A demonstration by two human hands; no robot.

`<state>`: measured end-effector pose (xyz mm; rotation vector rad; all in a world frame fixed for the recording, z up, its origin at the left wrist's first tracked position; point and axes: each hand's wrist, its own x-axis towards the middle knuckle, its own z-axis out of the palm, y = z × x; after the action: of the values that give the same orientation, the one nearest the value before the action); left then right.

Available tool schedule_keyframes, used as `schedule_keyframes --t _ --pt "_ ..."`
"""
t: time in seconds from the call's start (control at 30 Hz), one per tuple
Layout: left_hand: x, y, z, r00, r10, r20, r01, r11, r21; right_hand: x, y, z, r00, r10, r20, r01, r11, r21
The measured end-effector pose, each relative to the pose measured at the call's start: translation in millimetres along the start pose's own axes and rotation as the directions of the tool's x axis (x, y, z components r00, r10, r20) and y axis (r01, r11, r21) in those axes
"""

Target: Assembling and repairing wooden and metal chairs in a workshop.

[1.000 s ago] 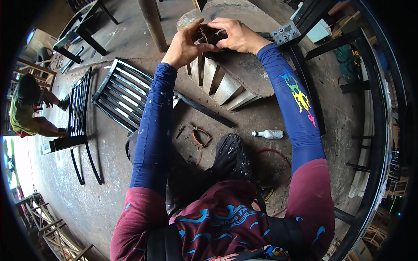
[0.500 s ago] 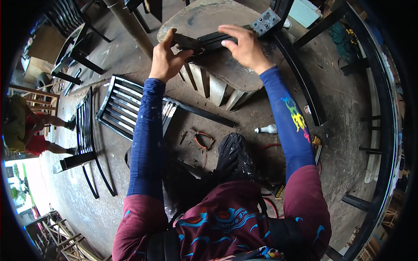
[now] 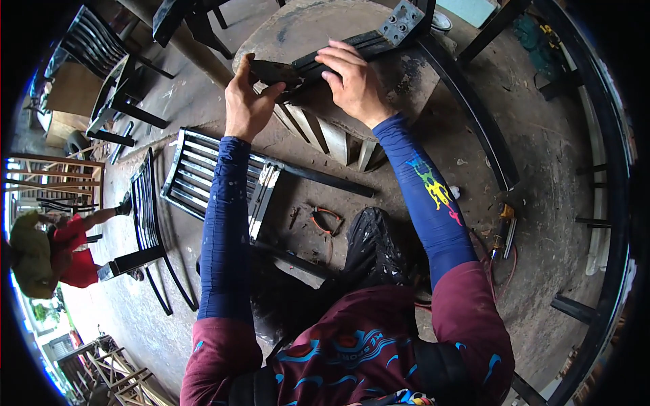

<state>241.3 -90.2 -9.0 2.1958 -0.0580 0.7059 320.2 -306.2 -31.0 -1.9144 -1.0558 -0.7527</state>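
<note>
While the left hand (image 3: 247,105) pinches a dark block (image 3: 274,72) at the left end of a black bar (image 3: 369,44) over the desk (image 3: 298,30), the right hand (image 3: 355,91), fingers spread, is by the bar, contact unclear: apparently positioning, next needing steady left support.

A: Floor?
B: Grey concrete floor (image 3: 545,233), stained, with pale flecks.
A: Furniture, upper left?
B: Black chair with slatted back (image 3: 91,42); flat brown board (image 3: 71,88) near it.
A: Lower left?
B: Light-brown wooden frames (image 3: 125,379), clustered.
A: Light?
B: Bright white daylight (image 3: 82,308), entering at the left edge; adjacent floor washed out, remaining floor dimmer.
</note>
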Motion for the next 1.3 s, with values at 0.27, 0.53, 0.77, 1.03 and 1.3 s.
schedule_keyframes --t 0.27,0.53,0.77,1.03,1.3 --pt "2 3 -4 1.0 -0.012 0.027 0.011 1.0 0.022 -3 -6 -2 0.998 -0.051 0.043 0.055 0.995 -0.081" --pt "3 5 -1 1.0 0.016 0.02 -0.02 0.976 0.215 -3 -13 1 0.985 -0.099 0.14 0.115 0.987 -0.116" --pt "0 6 0 0.999 0.037 0.002 -0.037 0.992 0.118 1 -19 -10 0.982 -0.157 0.103 0.167 0.981 -0.103" --pt "14 19 -28 0.958 -0.285 0.027 0.244 0.763 -0.598 4 -22 -12 0.985 -0.137 0.1 0.157 0.961 -0.226" --pt "8 13 -12 0.976 -0.172 0.137 0.218 0.84 -0.498 6 -16 -10 1.0 -0.016 0.018 0.019 0.97 -0.244"
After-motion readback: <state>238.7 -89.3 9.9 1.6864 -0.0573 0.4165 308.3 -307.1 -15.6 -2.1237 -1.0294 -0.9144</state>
